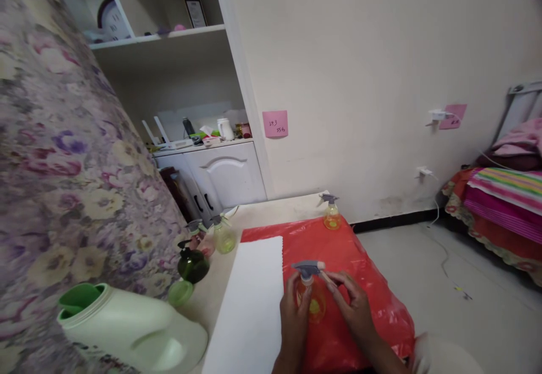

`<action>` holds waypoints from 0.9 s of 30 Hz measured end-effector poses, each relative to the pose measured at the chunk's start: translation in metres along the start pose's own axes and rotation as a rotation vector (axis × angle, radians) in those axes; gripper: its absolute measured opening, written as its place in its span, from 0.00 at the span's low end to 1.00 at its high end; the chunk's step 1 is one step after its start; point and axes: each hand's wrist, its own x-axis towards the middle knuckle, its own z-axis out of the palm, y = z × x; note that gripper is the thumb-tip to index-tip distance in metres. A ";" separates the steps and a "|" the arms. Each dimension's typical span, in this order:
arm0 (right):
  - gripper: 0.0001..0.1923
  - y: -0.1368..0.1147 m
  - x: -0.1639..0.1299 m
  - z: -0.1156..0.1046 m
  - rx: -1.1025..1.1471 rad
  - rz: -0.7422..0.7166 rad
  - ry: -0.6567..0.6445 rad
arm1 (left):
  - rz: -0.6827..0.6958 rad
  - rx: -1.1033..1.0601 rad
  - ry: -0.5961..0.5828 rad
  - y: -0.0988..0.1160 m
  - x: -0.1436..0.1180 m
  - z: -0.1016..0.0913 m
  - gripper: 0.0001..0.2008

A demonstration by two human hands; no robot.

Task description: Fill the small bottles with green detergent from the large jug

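On the desk (271,207), a red sheet (339,250) and white paper (254,300) lie side by side, with a big jug (131,334) on its side and its green cap (180,292) off. Three spray bottles (212,241) stand at the left edge and another (331,213) at the far end, all capped. The left hand (292,312) grips an orange bottle (313,300) over the sheet; the right hand (351,300) pinches its grey trigger head (308,268) with its fingers, whether seated or loose I cannot tell.

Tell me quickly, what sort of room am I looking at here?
Most likely a bedroom or living room in a home. A bed with striped bedding stands at the right, a white cupboard with shelves holds household odds and ends, and both hands work a spray bottle at a small table.
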 end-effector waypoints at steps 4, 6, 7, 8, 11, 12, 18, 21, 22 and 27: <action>0.09 -0.003 -0.005 0.001 0.024 0.014 -0.018 | -0.013 0.015 -0.005 0.004 0.006 0.000 0.19; 0.09 -0.005 -0.008 0.000 0.043 0.005 -0.039 | 0.005 0.026 -0.025 0.007 0.006 -0.001 0.18; 0.08 -0.005 -0.008 -0.002 0.053 0.000 -0.053 | 0.015 0.031 -0.043 0.008 0.007 -0.001 0.18; 0.08 -0.004 -0.008 -0.004 0.061 0.000 -0.059 | 0.025 0.035 -0.062 0.010 0.007 -0.002 0.18; 0.11 0.001 0.000 -0.011 0.088 0.061 -0.058 | 0.049 0.041 -0.111 0.013 0.008 -0.003 0.18; 0.11 0.002 0.004 -0.014 0.098 0.092 -0.066 | 0.056 0.044 -0.121 0.013 0.009 -0.003 0.18; 0.17 0.005 0.037 -0.013 0.153 0.146 -0.313 | 0.078 0.036 -0.178 0.012 0.013 -0.003 0.18; 0.16 0.002 0.046 -0.005 0.155 0.133 -0.398 | 0.076 0.031 -0.181 0.013 0.013 -0.005 0.18; 0.16 0.002 0.048 -0.002 0.153 0.125 -0.416 | 0.074 0.031 -0.180 0.013 0.013 -0.005 0.17; 0.14 0.005 0.052 0.009 0.160 0.082 -0.470 | 0.086 0.017 -0.183 0.008 0.012 -0.009 0.16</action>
